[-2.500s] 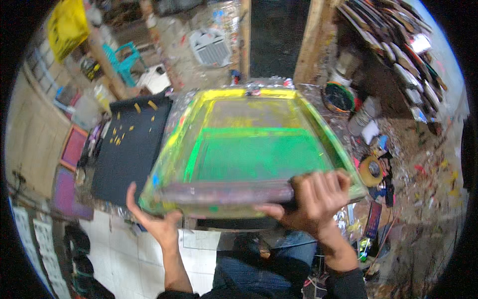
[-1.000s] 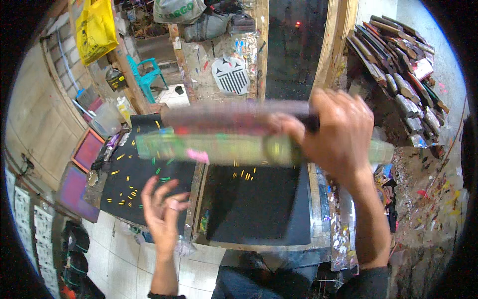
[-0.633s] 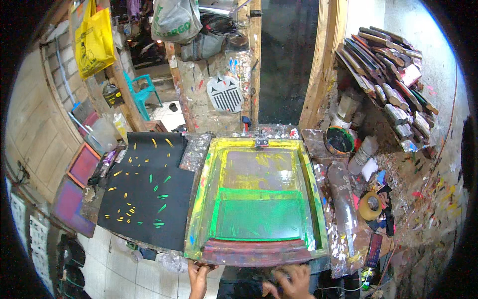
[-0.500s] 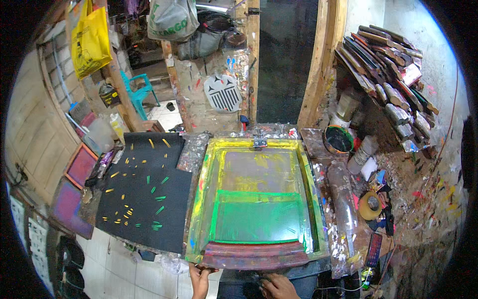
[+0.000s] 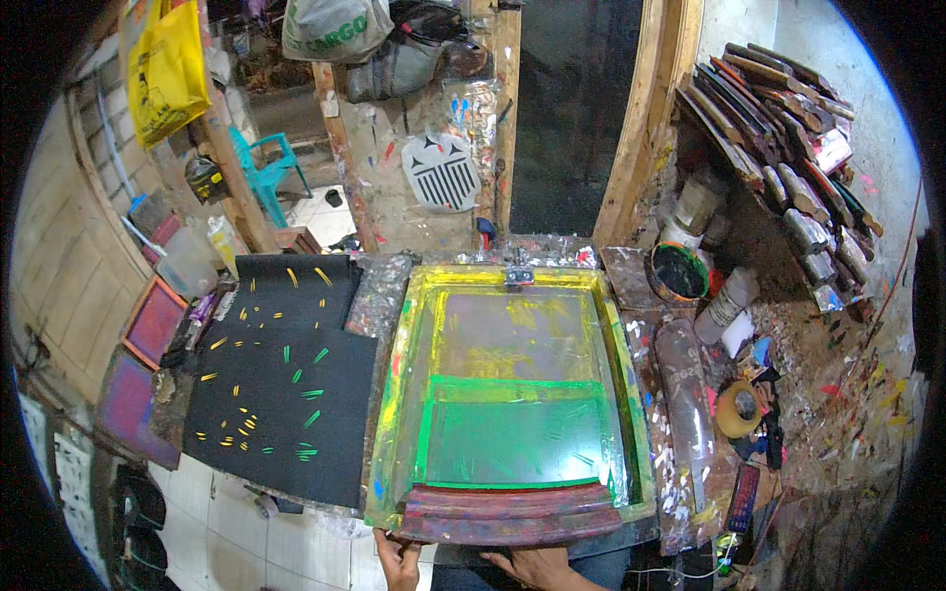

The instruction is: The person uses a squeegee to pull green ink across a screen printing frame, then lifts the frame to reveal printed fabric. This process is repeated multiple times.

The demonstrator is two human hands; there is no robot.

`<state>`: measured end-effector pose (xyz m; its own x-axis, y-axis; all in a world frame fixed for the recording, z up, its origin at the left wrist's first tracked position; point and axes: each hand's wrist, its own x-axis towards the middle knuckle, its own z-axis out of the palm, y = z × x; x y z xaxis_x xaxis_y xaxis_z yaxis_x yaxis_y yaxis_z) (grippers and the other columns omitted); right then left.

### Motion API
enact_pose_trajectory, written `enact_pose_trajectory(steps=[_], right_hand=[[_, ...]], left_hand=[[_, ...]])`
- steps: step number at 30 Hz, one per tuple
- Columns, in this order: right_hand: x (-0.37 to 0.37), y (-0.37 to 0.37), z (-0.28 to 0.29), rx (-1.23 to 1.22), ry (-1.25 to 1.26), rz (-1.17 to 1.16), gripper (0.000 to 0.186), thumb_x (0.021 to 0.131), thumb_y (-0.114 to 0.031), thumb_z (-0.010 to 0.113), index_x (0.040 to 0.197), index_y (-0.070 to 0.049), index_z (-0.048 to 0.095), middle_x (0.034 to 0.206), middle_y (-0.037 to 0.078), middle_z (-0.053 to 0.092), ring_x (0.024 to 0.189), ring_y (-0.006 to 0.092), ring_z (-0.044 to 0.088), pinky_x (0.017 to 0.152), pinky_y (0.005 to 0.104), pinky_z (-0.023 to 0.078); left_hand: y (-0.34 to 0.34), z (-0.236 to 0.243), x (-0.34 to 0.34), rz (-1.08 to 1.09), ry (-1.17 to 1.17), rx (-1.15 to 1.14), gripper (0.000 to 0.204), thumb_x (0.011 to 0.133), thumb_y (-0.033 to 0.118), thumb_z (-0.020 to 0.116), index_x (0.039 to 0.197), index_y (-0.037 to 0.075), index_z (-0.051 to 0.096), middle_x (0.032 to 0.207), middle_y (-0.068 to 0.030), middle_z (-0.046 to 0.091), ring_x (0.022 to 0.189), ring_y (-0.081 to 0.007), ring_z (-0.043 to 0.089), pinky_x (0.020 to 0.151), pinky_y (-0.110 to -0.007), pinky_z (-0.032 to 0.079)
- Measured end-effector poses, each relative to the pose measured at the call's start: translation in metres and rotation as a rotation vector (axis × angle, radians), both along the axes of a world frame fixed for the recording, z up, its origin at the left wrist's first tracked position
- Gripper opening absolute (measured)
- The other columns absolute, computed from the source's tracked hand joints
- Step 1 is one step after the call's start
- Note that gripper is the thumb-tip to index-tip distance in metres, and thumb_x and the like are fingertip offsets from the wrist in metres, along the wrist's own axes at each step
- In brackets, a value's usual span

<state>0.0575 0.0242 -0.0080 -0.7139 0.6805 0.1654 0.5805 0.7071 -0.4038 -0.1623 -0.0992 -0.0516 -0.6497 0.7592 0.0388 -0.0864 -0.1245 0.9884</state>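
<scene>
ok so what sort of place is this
Likely a small screen-printing workshop: a framed screen smeared with green and yellow, black sheeting bearing marks in those colours, and a stack of wooden-looking tools, perhaps squeegees, at right.

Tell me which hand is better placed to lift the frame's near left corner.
Left, likely: the left hand is at that corner of the frame, while the right hand is nearer the near edge's middle.

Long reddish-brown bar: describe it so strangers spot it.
Find the large rectangular, paint-smeared yellow-green frame at centre. Across its near end, below the bright green area, lies the long reddish-brown bar, its dark red standing out from that green.
</scene>
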Motion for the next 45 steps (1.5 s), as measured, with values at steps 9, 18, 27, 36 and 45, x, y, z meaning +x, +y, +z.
enact_pose_trajectory(steps=[9, 18, 27, 36, 45], right_hand=[[0.011, -0.015, 0.007, -0.268, -0.092, -0.012, 0.052, 0.094, -0.054, 0.065, 0.12, -0.009, 0.068, 0.114, 0.018, 0.069, 0.107, 0.037, 0.065, 0.09, 0.0525, 0.05], [0.017, -0.021, 0.027, -0.425, -0.189, 0.025, 0.048, 0.099, -0.048, 0.062, 0.121, -0.006, 0.069, 0.117, 0.02, 0.071, 0.109, 0.0376, 0.067, 0.092, 0.0519, 0.052], [0.018, 0.007, 0.081, 0.117, 0.07, 0.193, 0.051, 0.088, -0.049, 0.074, 0.12, -0.011, 0.064, 0.116, 0.017, 0.063, 0.109, 0.0366, 0.063, 0.093, 0.0539, 0.051], [-0.033, 0.113, 0.087, 0.137, -0.202, 0.179, 0.04, 0.089, -0.044, 0.075, 0.103, -0.009, 0.062, 0.074, 0.014, 0.071, 0.069, 0.0383, 0.071, 0.06, 0.0472, 0.055], [0.001, 0.091, 0.071, 0.339, -0.265, 0.268, 0.023, 0.089, -0.028, 0.066, 0.107, -0.014, 0.062, 0.086, 0.004, 0.07, 0.077, 0.0233, 0.07, 0.081, 0.0487, 0.053]], left_hand=[[0.005, 0.014, 0.006, 0.033, -0.067, -0.032, 0.085, 0.085, 0.003, 0.064, 0.158, -0.001, 0.022, 0.144, -0.0179, 0.048, 0.131, -0.0281, 0.051, 0.114, -0.043, 0.041], [-0.003, -0.012, -0.014, -0.014, 0.31, -0.295, 0.063, 0.098, 0.018, 0.057, 0.153, 0.002, 0.03, 0.14, -0.018, 0.052, 0.123, -0.0344, 0.059, 0.094, -0.046, 0.056], [0.013, 0.019, -0.006, -0.004, -0.238, -0.293, 0.046, 0.114, 0.033, 0.041, 0.14, -0.003, 0.029, 0.112, -0.0266, 0.064, 0.077, -0.0347, 0.074, 0.065, -0.044, 0.066], [0.014, 0.035, -0.01, -0.053, -0.24, -0.422, 0.053, 0.112, 0.042, 0.045, 0.13, -0.007, 0.035, 0.082, -0.024, 0.069, 0.067, -0.0311, 0.073, 0.06, -0.038, 0.061], [0.016, 0.041, -0.014, -0.113, -0.269, -0.504, 0.053, 0.112, 0.039, 0.045, 0.136, -0.006, 0.031, 0.077, -0.0216, 0.069, 0.063, -0.0283, 0.072, 0.055, -0.036, 0.06]])
